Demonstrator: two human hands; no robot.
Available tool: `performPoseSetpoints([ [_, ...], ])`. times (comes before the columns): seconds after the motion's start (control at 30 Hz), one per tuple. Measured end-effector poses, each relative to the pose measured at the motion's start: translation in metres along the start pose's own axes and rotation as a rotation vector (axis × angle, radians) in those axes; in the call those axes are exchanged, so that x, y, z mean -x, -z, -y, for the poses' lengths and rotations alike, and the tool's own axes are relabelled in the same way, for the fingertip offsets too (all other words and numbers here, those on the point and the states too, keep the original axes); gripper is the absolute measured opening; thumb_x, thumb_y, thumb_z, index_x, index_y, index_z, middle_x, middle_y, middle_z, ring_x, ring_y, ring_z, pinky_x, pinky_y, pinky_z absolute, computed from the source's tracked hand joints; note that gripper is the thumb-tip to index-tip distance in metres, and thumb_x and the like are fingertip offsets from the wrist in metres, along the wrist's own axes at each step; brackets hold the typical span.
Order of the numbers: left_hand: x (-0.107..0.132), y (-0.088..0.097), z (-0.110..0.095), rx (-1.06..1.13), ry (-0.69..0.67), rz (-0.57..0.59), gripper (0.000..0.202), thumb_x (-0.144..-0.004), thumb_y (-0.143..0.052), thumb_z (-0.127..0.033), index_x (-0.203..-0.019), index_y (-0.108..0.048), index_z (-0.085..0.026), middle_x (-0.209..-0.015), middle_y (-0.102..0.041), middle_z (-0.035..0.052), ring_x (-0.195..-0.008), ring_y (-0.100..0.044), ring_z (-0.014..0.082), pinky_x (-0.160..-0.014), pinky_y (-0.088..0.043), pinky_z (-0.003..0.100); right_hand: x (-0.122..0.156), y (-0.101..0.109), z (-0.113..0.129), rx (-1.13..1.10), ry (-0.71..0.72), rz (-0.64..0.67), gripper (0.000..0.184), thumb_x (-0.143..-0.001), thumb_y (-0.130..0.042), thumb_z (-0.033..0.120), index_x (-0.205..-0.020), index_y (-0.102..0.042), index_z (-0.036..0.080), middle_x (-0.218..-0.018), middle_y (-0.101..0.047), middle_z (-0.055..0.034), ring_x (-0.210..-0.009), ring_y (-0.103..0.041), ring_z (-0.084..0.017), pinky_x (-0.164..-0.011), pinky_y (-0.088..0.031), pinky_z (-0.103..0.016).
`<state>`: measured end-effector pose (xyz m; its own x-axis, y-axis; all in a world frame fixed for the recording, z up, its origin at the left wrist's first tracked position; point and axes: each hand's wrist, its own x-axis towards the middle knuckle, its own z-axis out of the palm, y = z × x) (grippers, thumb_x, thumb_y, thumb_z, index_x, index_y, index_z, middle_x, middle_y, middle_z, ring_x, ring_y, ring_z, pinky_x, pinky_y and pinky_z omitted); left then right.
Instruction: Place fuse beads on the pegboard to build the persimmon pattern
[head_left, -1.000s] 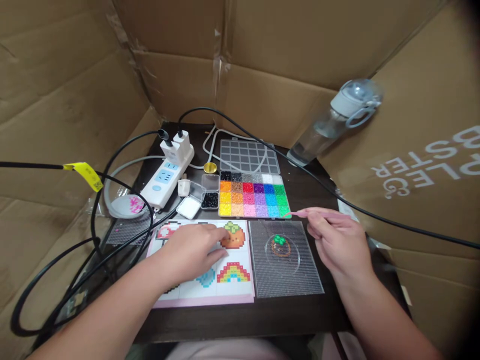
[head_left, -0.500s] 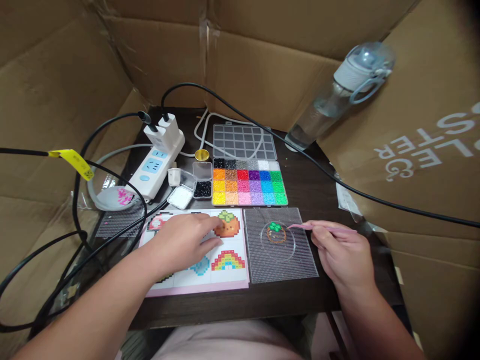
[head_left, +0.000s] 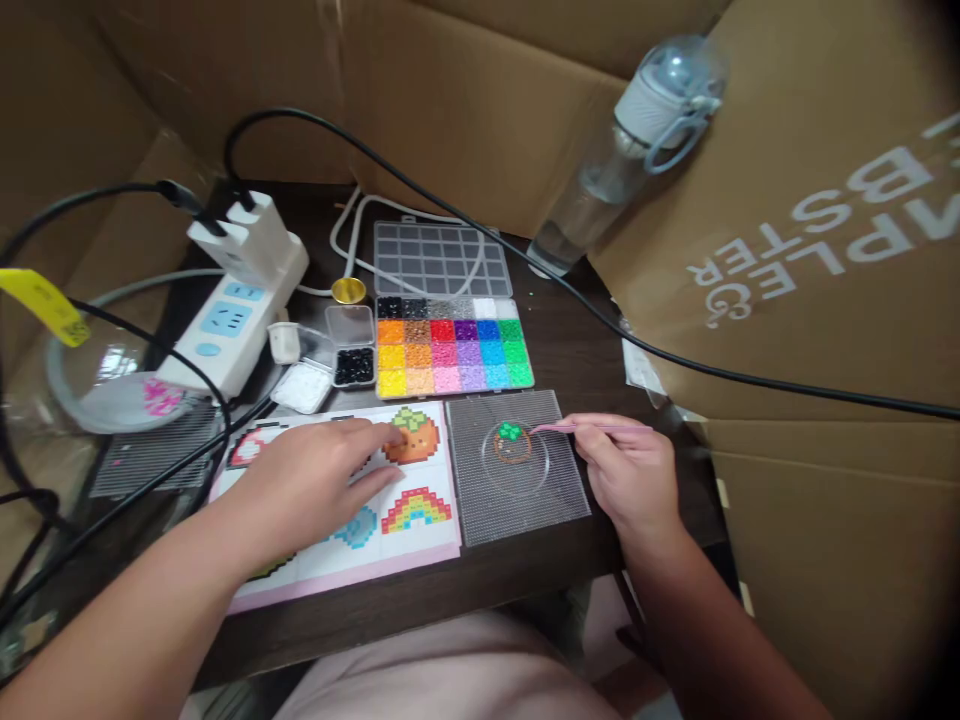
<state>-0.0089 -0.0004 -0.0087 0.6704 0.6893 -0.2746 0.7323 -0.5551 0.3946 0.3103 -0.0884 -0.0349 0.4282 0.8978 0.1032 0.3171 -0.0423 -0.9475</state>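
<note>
My left hand (head_left: 315, 480) lies flat on a pattern sheet (head_left: 420, 535) with pixel pictures, its fingertips beside the orange fruit picture (head_left: 412, 437). My right hand (head_left: 626, 475) pinches pink tweezers (head_left: 592, 428), whose tip reaches the small bead design (head_left: 512, 443) with a green top and an orange outline. That design sits on a clear square pegboard (head_left: 517, 470). Behind the board stands an open bead box (head_left: 452, 345) with many coloured compartments.
A white power strip (head_left: 236, 300) with plugged chargers and black cables lies at the left. A clear water bottle (head_left: 622, 150) leans at the back right. Small boxes of black beads (head_left: 352, 365) and white beads (head_left: 304, 387) sit near the bead box. Cardboard walls surround the dark table (head_left: 585, 350).
My right hand swung the tweezers from the bead box's near edge down to the design on the pegboard. The camera shifted, so everything slid left in view. My left hand stayed on the sheet.
</note>
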Motion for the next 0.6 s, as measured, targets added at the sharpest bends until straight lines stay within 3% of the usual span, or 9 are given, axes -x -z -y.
performPoseSetpoints([
  [0.17,-0.001,-0.003,0.003,0.023,0.02,-0.012,0.041,-0.094,-0.044,-0.052,-0.118,-0.066,-0.027,-0.118,-0.073,0.0067,-0.096,-0.07,0.0288,-0.083,-0.052,0.04,-0.001,-0.001,0.011,0.073,0.033,0.04,0.016,-0.083,-0.069,0.031,-0.074,-0.081,0.024,-0.078,-0.078,-0.0052,-0.074,-0.074,-0.022,-0.074,-0.06,-0.034],
  [0.4,-0.001,-0.002,0.001,0.016,0.025,-0.017,0.041,-0.093,-0.044,-0.052,-0.117,-0.066,-0.027,-0.113,-0.074,0.0059,-0.09,-0.07,0.0288,-0.074,-0.052,0.039,0.001,-0.004,0.019,0.106,0.083,0.108,0.015,-0.081,-0.069,0.024,-0.072,-0.08,0.025,-0.075,-0.078,-0.0039,-0.071,-0.074,-0.02,-0.07,-0.061,-0.032],
  [0.6,-0.001,-0.001,0.001,-0.003,0.031,0.021,0.042,-0.094,-0.042,-0.052,-0.12,-0.064,-0.028,-0.117,-0.073,0.0054,-0.093,-0.07,0.0289,-0.076,-0.051,0.039,0.001,-0.006,0.02,0.1,0.108,0.126,0.015,-0.08,-0.068,0.021,-0.072,-0.08,0.026,-0.075,-0.078,-0.0026,-0.069,-0.074,-0.019,-0.069,-0.061,-0.03],
])
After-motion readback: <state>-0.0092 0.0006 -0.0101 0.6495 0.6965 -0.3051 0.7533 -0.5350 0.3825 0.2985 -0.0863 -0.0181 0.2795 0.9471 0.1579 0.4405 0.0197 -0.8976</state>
